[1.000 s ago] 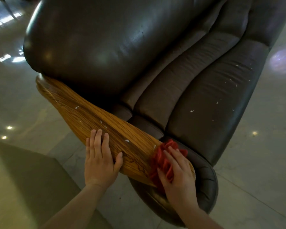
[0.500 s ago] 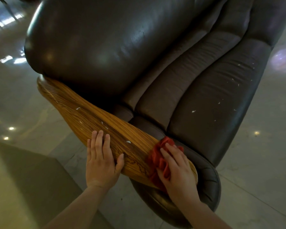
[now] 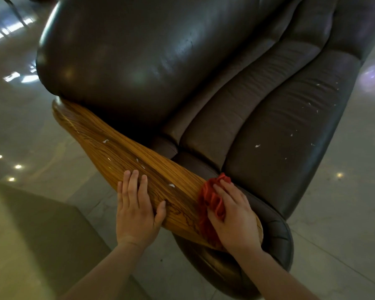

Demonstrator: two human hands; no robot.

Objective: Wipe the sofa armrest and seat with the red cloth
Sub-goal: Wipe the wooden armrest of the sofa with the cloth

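A dark brown leather sofa fills the view, with its seat (image 3: 279, 135) on the right and a long wooden armrest (image 3: 117, 152) running diagonally on the near side. White specks dot both the armrest and the seat. My right hand (image 3: 234, 215) presses a crumpled red cloth (image 3: 212, 200) onto the near end of the armrest. My left hand (image 3: 136, 208) lies flat on the armrest's outer edge, fingers together, holding nothing.
The sofa's bulky backrest (image 3: 139, 50) rises at the upper left. A glossy tiled floor (image 3: 342, 213) surrounds the sofa. A flat tan surface (image 3: 26, 245) sits at the lower left beside my left arm.
My right hand has slid the red cloth slightly up along the armrest toward my left hand. My left hand has stayed in place.
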